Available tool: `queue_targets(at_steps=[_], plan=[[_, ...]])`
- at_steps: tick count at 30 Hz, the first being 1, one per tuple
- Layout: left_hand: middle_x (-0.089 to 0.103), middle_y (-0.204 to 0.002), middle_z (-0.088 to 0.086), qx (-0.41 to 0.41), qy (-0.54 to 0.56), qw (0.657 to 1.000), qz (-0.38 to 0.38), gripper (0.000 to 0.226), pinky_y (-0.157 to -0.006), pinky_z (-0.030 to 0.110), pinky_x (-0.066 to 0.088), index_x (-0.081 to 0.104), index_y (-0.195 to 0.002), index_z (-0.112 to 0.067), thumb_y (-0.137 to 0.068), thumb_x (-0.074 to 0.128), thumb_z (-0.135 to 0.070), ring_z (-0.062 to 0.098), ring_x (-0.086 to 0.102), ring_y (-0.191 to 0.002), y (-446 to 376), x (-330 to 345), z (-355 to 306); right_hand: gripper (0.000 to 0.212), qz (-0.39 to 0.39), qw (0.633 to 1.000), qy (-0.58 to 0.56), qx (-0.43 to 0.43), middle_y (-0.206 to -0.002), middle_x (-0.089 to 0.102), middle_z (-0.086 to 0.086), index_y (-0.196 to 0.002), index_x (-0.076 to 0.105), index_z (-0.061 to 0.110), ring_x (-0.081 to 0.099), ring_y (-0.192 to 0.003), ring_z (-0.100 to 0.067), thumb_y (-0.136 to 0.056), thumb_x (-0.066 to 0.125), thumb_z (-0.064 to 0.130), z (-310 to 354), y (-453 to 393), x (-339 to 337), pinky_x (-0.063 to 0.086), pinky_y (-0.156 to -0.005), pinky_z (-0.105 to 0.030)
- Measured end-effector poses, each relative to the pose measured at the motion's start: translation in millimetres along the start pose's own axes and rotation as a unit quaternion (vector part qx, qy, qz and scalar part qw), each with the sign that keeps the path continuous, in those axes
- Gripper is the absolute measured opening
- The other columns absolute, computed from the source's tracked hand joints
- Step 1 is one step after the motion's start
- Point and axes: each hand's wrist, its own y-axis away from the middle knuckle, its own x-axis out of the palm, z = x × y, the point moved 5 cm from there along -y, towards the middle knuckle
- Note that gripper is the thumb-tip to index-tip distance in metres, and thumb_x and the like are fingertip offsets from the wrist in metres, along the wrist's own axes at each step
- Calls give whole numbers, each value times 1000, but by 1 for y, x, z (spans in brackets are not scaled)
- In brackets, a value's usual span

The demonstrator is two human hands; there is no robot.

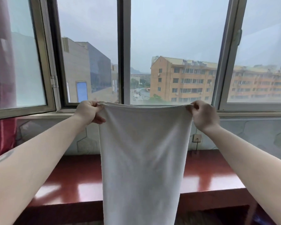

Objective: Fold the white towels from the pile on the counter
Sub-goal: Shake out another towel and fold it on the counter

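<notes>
We are holding one white towel (143,153) up at mid-frame, in front of the window (172,51). Our left hand (88,112) is pinching the towel's upper left corner, fingers closed on the hem; our right hand (203,115) is pinching the upper right corner likewise. The top edge is sagging slightly between both hands. The cloth is hanging straight down below them, running past the glossy red counter (206,177) and out of the lower frame edge.
</notes>
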Motion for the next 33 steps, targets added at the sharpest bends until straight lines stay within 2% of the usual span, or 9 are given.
queue_targets(at_steps=[2,6,12,20,24,26,28,30,33], plan=[[65,-79,21,-5,11,1000,20,12,-43,30,56,58,-104,-7,-100,48,-13,20,67,-48,0,4,8,23,-41,999,-5,5,-87,66,-5,-103,63,15,58,-77,-27,-100,47,32,-1,4,-2,44,-62,-33],[65,-88,21,-15,-39,999,21,17,-42,30,54,58,-87,-10,-100,47,-12,24,69,-53,-1,1,22,16,-25,999,30,0,-96,69,-8,-105,62,17,61,-84,-30,-97,52,28,-4,8,7,42,-63,-32],[64,-83,15,-10,-8,1000,7,19,-42,28,54,56,-85,-8,-101,46,-10,22,69,-52,-5,4,25,18,-17,999,-14,24,-99,67,-8,-106,59,17,57,-85,-28,-98,50,30,-5,10,15,40,-66,-33],[68,-95,18,-66,74,990,103,20,-67,28,60,50,-87,-8,-103,38,-8,20,74,-73,-20,10,47,20,0,997,2,72,-115,58,-13,-107,59,10,54,-99,-30,-99,49,24,-13,2,44,35,-74,-31],[63,-114,22,-90,86,984,129,24,-72,30,60,49,-119,5,-103,35,-6,23,73,-83,-42,8,76,22,59,986,51,144,-76,70,-6,-105,49,15,64,-77,-26,-99,38,34,-18,2,71,47,-70,-35],[62,-119,24,-97,93,982,130,29,-73,30,60,44,-128,7,-103,35,-6,23,72,-87,-54,9,92,23,86,975,-37,199,-74,71,-9,-102,44,11,70,-64,-30,-99,37,33,-25,1,94,57,-64,-48],[62,-120,23,-99,101,982,128,25,-74,29,60,44,-125,3,-103,35,-6,20,72,-87,-67,15,109,21,81,961,-121,234,-97,68,-16,-105,41,9,70,-62,-35,-99,40,29,-33,1,114,57,-59,-56],[62,-122,20,-101,105,983,114,24,-79,29,58,43,-125,1,-103,35,-7,17,71,-90,-79,22,128,16,68,947,-182,257,-107,64,-19,-106,41,10,71,-68,-34,-99,43,25,-45,2,136,59,-63,-51],[63,-117,18,-104,101,985,91,20,-86,32,55,43,-120,-1,-103,35,-7,14,71,-85,-103,37,159,10,55,920,-266,282,-104,66,-20,-91,40,17,70,-71,-29,-100,44,21,-75,1,180,58,-65,-41]])
